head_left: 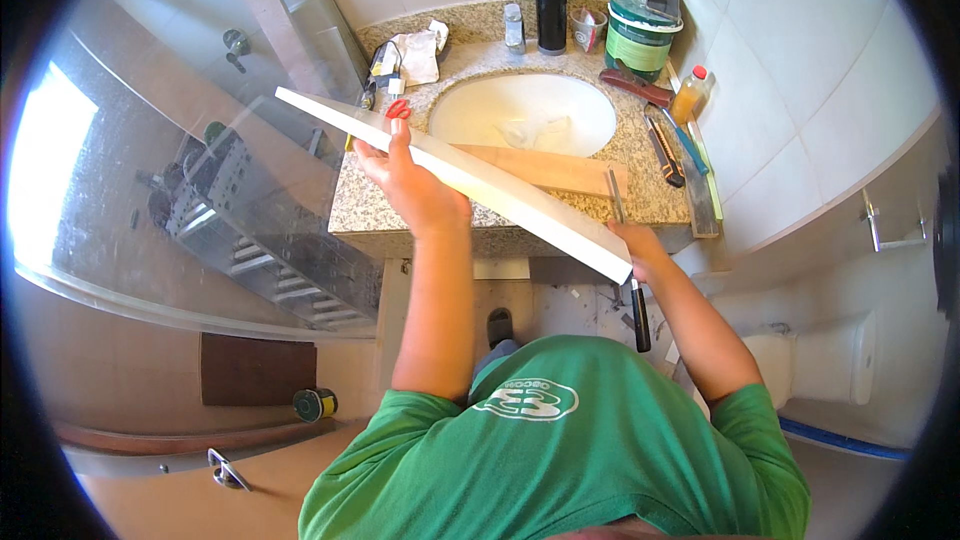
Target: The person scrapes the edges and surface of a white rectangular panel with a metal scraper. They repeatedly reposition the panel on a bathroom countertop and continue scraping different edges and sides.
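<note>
I hold a long white strip (500,188) slanted over a granite vanity counter (370,210). My left hand (410,185) grips its upper middle, thumb over the top face. My right hand (640,252) closes on the lower right end of the strip. A tool with a thin metal blade and a black handle (640,325) runs through the same hand. Its blade points up toward the counter and its handle hangs down. Under the strip, a wooden plank (560,170) lies across the front of the white sink (525,110).
On the counter are a black bottle (550,10), a green-and-white bucket (640,35), an orange bottle (691,93), red-handled scissors (398,108), a rag (415,55) and hand tools (665,152). A glass shower door (200,190) stands left, a toilet (830,355) right, a tape roll (315,403) on the floor.
</note>
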`<action>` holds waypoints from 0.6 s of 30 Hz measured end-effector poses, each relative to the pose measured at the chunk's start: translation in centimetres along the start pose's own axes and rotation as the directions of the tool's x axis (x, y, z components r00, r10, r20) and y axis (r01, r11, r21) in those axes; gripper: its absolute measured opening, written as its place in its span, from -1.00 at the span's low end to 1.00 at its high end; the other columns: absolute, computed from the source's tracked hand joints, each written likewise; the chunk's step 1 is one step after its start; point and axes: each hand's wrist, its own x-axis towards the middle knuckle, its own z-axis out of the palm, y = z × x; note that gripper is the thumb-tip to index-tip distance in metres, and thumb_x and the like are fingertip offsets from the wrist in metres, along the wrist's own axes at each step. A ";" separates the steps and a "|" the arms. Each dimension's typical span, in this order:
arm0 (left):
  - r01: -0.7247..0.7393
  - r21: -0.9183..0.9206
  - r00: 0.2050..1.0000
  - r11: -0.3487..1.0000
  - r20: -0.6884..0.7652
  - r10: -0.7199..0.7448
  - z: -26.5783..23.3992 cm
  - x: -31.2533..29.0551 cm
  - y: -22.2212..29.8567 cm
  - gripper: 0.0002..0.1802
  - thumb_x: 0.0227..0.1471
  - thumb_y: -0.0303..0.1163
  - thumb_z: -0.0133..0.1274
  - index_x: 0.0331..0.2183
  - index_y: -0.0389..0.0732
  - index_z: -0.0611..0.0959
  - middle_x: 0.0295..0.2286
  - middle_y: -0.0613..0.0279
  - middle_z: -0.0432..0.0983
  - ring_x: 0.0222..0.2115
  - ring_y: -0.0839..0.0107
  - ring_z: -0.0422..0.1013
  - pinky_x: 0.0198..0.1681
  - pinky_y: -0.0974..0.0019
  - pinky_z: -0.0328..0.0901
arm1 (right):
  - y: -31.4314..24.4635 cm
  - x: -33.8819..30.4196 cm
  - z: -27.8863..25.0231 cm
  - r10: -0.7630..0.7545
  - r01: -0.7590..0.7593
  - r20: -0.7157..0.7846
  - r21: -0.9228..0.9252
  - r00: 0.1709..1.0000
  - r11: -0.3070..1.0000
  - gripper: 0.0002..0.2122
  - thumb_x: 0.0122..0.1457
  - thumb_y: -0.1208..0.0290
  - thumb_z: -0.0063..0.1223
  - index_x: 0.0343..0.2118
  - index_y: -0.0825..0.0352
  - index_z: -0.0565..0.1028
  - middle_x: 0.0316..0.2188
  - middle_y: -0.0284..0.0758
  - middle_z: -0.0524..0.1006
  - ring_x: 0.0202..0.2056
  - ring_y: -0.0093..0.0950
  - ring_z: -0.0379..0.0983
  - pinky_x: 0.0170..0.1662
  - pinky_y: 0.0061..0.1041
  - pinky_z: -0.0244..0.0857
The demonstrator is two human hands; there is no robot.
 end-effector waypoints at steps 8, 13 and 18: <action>0.420 0.263 0.899 0.869 0.010 -0.438 -5.8 8.6 3.0 -0.50 0.16 -0.51 0.09 0.08 -0.51 0.37 -0.14 -0.18 0.50 -0.12 -0.14 0.55 -0.05 -0.13 0.53 | -2.1 -2.6 1.5 0.024 -0.020 0.032 -0.136 0.999 0.990 -0.75 0.39 0.18 -0.04 -0.34 0.25 0.42 -0.68 -0.44 0.37 -0.74 -0.60 0.28 -0.74 -0.57 0.11; 0.485 0.353 0.868 0.800 -0.078 -0.491 -7.6 11.0 2.7 -0.58 0.04 -0.66 0.01 -0.03 -0.58 0.40 -0.20 -0.20 0.46 -0.25 -0.13 0.55 -0.17 -0.10 0.55 | -1.0 -3.1 2.7 -0.020 0.032 0.071 -0.183 0.997 0.982 -0.77 0.40 0.22 -0.07 -0.26 0.29 0.47 -0.66 -0.43 0.39 -0.72 -0.60 0.31 -0.72 -0.54 0.15; 0.405 0.353 0.903 0.843 -0.010 -0.430 -6.8 10.5 3.0 -0.58 -0.01 -0.63 -0.06 -0.07 -0.61 0.39 -0.21 -0.23 0.46 -0.26 -0.15 0.55 -0.21 -0.13 0.58 | -0.5 -4.6 2.9 -0.060 0.065 0.068 -0.079 0.996 0.995 -0.79 0.41 0.24 -0.08 -0.22 0.28 0.47 -0.66 -0.42 0.42 -0.74 -0.60 0.31 -0.73 -0.58 0.14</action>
